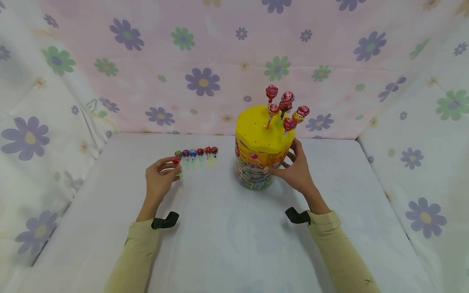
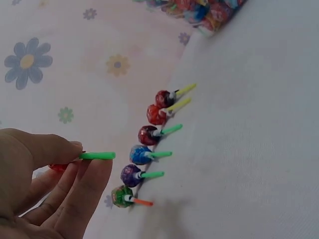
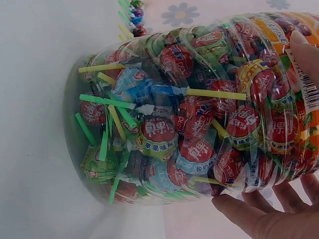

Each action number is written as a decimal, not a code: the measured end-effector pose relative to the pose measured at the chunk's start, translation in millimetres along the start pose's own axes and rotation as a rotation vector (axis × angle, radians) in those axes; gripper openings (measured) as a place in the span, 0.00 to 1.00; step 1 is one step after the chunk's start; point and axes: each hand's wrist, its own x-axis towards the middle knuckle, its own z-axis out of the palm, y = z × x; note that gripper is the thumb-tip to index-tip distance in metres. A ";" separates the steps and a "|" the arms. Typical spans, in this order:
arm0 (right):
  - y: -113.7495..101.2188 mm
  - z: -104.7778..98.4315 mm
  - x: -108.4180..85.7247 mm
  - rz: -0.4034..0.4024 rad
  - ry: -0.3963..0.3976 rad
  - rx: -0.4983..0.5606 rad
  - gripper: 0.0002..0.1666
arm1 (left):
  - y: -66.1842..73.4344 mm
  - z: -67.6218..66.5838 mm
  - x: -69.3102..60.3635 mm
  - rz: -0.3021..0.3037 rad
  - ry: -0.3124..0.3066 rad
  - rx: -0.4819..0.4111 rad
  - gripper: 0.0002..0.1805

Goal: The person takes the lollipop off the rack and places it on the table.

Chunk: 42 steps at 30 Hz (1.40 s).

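My left hand (image 1: 159, 181) pinches a red-wrapped lollipop (image 1: 176, 160) between thumb and fingers, above the table at the left; its green stick (image 2: 98, 156) sticks out past the fingertips in the left wrist view. Just beyond that hand lies a row of several lollipops (image 1: 193, 153) in green, purple, blue and red wrappers. My right hand (image 1: 297, 173) grips the right side of a clear plastic jar (image 1: 253, 173), thumb at the front and fingers behind. Wrapped lollipops fill the jar. Several red lollipops (image 1: 285, 106) stand in holes in its yellow lid (image 1: 253, 126), mostly on the right half.
A white cloth covers the table (image 1: 227, 244). Behind it hangs a pink flowered cloth (image 1: 154, 81), with pale flowered cloth at both sides. A black strap piece (image 1: 165, 220) sits at the left wrist, and another black piece (image 1: 297, 215) at the right.
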 end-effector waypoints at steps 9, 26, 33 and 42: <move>-0.9 -0.4 -0.6 0.003 0.003 -0.001 0.59 | -8.6 -12.9 21.0 -0.074 -0.006 0.116 0.24; -0.2 0.4 0.1 -0.007 0.003 -0.003 0.59 | -17.9 -1.9 29.3 -0.093 -0.101 0.289 0.24; 0.2 0.2 0.7 0.001 0.005 -0.003 0.59 | -21.7 -11.0 37.3 -0.054 -0.047 0.283 0.23; -1.7 -0.4 -0.3 -0.003 0.005 -0.003 0.60 | -26.3 -23.5 56.4 -0.079 -0.005 0.403 0.23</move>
